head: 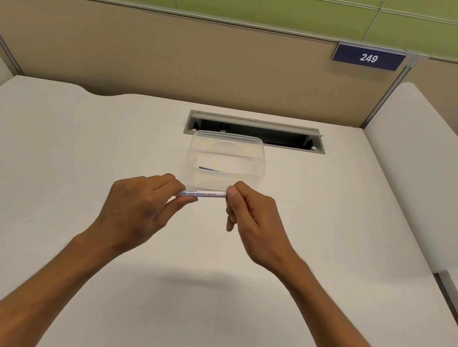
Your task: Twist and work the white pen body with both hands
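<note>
A thin white tube [202,193] with small blue print lies level between both hands, above the white desk [50,181]. My left hand [138,206] pinches its left end between thumb and fingers. My right hand [249,212] pinches the right end with thumb and forefinger, the other fingers curled below. Just behind the tube stands a clear plastic container [225,158], open at the top, with a small dark strip inside it.
An open grey cable slot [255,130] is cut into the desk behind the container. A beige partition [150,56] with a blue sign reading 249 [368,57] closes the back. White side dividers stand at left and right [410,171].
</note>
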A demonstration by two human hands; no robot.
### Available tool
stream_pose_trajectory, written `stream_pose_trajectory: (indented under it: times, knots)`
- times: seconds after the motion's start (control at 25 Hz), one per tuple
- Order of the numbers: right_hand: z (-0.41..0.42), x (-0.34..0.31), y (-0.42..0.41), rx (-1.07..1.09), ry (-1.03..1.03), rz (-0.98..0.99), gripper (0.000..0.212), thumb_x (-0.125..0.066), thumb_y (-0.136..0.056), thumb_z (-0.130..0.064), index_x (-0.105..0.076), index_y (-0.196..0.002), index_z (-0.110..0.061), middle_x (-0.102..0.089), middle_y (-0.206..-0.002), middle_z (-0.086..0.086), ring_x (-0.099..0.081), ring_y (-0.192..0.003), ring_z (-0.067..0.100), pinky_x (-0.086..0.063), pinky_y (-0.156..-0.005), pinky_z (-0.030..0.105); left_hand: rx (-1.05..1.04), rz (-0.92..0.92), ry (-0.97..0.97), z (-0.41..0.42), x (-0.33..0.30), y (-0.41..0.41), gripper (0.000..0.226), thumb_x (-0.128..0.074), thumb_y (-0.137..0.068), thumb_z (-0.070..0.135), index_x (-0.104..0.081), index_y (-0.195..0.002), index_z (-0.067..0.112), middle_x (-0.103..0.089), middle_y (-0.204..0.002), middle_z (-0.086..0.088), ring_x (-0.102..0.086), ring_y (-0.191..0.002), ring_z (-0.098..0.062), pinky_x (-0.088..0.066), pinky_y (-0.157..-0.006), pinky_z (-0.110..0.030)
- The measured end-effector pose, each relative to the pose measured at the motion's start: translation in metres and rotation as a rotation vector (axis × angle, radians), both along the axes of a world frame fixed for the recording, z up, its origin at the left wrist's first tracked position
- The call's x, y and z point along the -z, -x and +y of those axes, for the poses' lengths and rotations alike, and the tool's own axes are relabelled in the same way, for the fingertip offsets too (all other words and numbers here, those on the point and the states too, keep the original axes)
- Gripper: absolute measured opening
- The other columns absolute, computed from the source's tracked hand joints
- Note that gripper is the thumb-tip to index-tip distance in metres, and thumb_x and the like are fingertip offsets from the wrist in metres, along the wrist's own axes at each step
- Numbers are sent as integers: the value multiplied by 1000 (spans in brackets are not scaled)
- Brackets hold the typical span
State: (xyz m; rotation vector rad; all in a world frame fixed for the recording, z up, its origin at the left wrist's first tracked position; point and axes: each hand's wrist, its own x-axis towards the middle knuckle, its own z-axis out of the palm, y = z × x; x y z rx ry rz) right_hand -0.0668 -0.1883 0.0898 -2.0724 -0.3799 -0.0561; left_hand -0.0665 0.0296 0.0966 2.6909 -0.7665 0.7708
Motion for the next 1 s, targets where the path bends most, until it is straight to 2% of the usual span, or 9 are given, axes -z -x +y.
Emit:
stream_pose_trajectory:
  times: [0.08,0.16,0.28,0.36,0.56,0.72,0.8,0.92,1.0]
  knots:
    - [-1,0,1,40,124,-158,35,-31,-100,-47,-47,-80,-22,-57,-62,-2,-56,-58,20,-47,-58,43,13,110,99,-2,-1,1,33,-46,-94,43,-64,-81,18,-58,-64,6,-51,-47,-21,-36,-39,-30]
    - [-2,-1,0,55,211,-302,29,-33,-101,-42,-49,-86,-23,-55,-66,-5,-52,-59,22,-47,-56,42,-10,203,161,-1,0,1,34,-43,-92,49,-62,-83,22,-56,-61,9,-51,-49,-17,-40,-42,-32]
    - [-4,-3,-2,18,231,-397,28,-35,-102,-34,-53,-87,-18,-49,-72,-11,-49,-59,22,-48,-53,43,-43,360,171,3,1,-2,37,-34,-90,60,-57,-85,31,-47,-52,10,-48,-53,-14,-36,-48,-29]
    - [-5,-4,-3,-23,213,-388,30,-35,-102,-33,-52,-85,-16,-51,-73,-8,-49,-61,22,-47,-55,42,-22,402,143,6,2,-3,45,-29,-90,62,-55,-79,28,-43,-48,8,-46,-53,-16,-33,-48,-30]
    - [0,-5,0,-59,45,-146,35,-38,-103,-29,-46,-75,-9,-55,-61,2,-46,-55,16,-37,-56,33,-11,213,46,3,-5,2,46,-36,-94,51,-57,-69,18,-41,-45,5,-37,-40,-20,-28,-41,-29]
    - [-2,-12,-4,-141,-150,211,39,-39,-105,-25,-42,-68,-14,-41,-55,-13,-52,-52,17,-39,-55,24,-82,-1,-183,2,-4,4,41,-49,-95,40,-56,-64,14,-45,-47,0,-38,-37,-24,-20,-42,-25]
    - [-2,-14,-4,-132,-167,271,40,-39,-106,-24,-41,-67,-17,-39,-53,-15,-52,-52,18,-40,-55,27,-89,5,-173,1,-2,4,42,-48,-95,41,-56,-64,13,-45,-47,0,-38,-38,-23,-20,-41,-25]
    - [2,-11,1,-19,32,41,37,-40,-104,-34,-43,-71,-17,-50,-56,-7,-57,-57,24,-47,-60,41,-94,169,2,-1,1,5,45,-39,-94,50,-57,-68,18,-44,-45,5,-41,-40,-21,-29,-39,-28]
    - [3,-12,2,21,204,-150,32,-38,-103,-38,-46,-79,-19,-55,-63,-2,-54,-60,24,-47,-59,43,-110,280,110,-1,4,6,45,-36,-91,57,-55,-70,22,-42,-45,6,-42,-42,-16,-33,-43,-30]
